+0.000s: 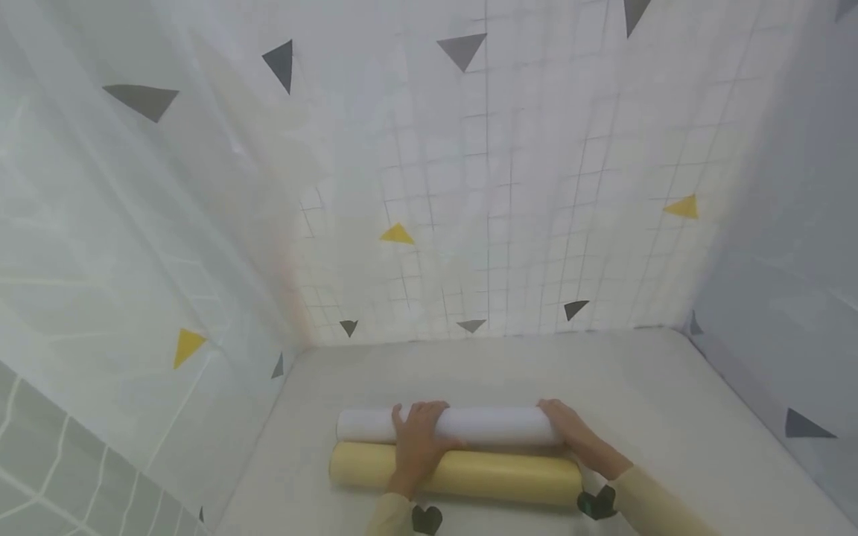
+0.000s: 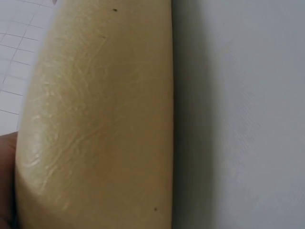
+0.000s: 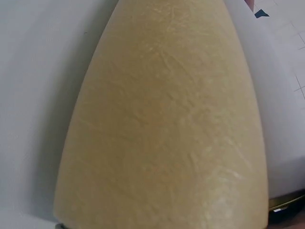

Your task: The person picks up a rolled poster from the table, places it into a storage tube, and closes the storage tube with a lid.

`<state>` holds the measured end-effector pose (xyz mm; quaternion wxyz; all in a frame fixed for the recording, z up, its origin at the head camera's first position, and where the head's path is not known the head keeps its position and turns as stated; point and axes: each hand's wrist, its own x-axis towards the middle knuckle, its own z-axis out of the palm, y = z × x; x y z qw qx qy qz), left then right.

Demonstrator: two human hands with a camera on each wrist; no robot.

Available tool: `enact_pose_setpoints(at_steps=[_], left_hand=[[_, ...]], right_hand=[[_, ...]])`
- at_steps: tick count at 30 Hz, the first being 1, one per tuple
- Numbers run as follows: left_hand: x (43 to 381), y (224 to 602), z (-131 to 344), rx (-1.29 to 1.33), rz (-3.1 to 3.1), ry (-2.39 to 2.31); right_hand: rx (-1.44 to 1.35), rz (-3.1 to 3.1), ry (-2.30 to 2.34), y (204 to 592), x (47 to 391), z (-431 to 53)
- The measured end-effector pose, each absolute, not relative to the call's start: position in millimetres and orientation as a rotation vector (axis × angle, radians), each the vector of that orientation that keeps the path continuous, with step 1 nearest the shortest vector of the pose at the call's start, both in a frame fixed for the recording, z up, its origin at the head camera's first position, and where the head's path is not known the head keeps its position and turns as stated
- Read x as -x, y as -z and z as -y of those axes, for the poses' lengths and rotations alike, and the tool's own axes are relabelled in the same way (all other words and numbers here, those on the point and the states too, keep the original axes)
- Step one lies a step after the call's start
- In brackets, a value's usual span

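Note:
A smooth white roll lies crosswise on the pale surface. Right in front of it, and nearly parallel, is a yellow roll with a finely wrinkled cover. My left hand reaches across the yellow roll and grips the white one left of its middle, fingertips over the far side and thumb along the near side. At the white roll's right end, my right hand holds it with fingers over the top. Both wrist views are mostly filled by the yellow roll; the fingers are largely hidden there.
The pale surface reaches back to a white wall with a faint grid and grey and yellow triangles. Side walls close it in at left and right. A grey-green gridded panel stands at the lower left.

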<state>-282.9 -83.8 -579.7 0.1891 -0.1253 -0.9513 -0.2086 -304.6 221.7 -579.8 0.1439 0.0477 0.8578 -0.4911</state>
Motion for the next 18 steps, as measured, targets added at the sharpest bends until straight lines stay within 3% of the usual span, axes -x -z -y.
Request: enact_pose_setpoints(at_steps=[18], left_hand=[[287.0, 580.8, 84.4, 0.354, 2.669, 0.535]], right_hand=[[-0.172, -2.513, 1.434, 581.5, 296.2, -220.7]])
